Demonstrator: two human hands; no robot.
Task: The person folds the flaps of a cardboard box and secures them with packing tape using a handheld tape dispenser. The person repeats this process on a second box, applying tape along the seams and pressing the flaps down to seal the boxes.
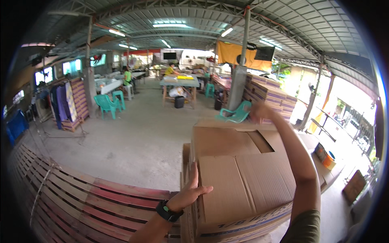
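A flat brown carton (227, 182) lies in front of me on top of a stack of cardboard, with a crease down its near half and a dark slot-like gap on its far half. My left hand (192, 190), with a dark watch on the wrist, rests on the carton's left edge. Its fingers point away along the side, and the thumb is spread over the top face. Over the carton's far right corner, my right hand (261, 111) is raised. Motion smears its fingers, so anything in them is not visible.
A slatted wooden pallet (121, 202), partly red, lies at my left. An orange-and-blue container (329, 160) stands at the right. Stacked cartons (269, 95) and green plastic chairs (107, 105) stand farther off. Two people sit near the far tables (180, 82).
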